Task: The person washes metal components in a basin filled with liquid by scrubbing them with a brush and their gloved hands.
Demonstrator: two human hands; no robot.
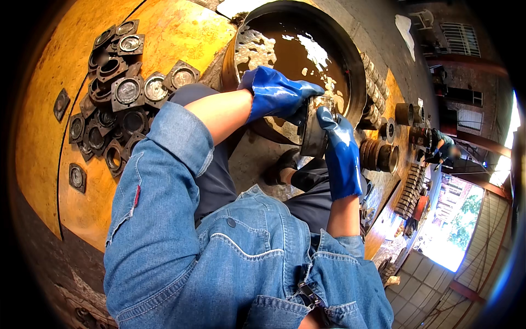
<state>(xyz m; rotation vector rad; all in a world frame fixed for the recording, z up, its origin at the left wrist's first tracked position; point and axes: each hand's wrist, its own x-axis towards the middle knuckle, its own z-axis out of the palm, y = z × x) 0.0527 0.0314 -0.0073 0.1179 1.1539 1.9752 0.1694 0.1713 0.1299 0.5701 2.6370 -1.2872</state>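
Both my hands wear blue rubber gloves and close around one dark, wet-looking round metal part (313,134). My left hand (279,94) grips its upper left side, with the fingertips partly hidden behind it. Along the part's right side, my right hand (341,148) presses with the thumb near the top edge. The part is tilted on edge, just in front of a wide round tub (359,82). Brown liquid (290,52) with patches of pale foam fills the tub.
Left of me, square-flanged metal castings (127,90) lie piled on a yellow surface (181,33). Stacked metal rings (378,156) and rows of ribbed parts (410,192) stand at the right. Farther right, another person (442,147) bends over some parts.
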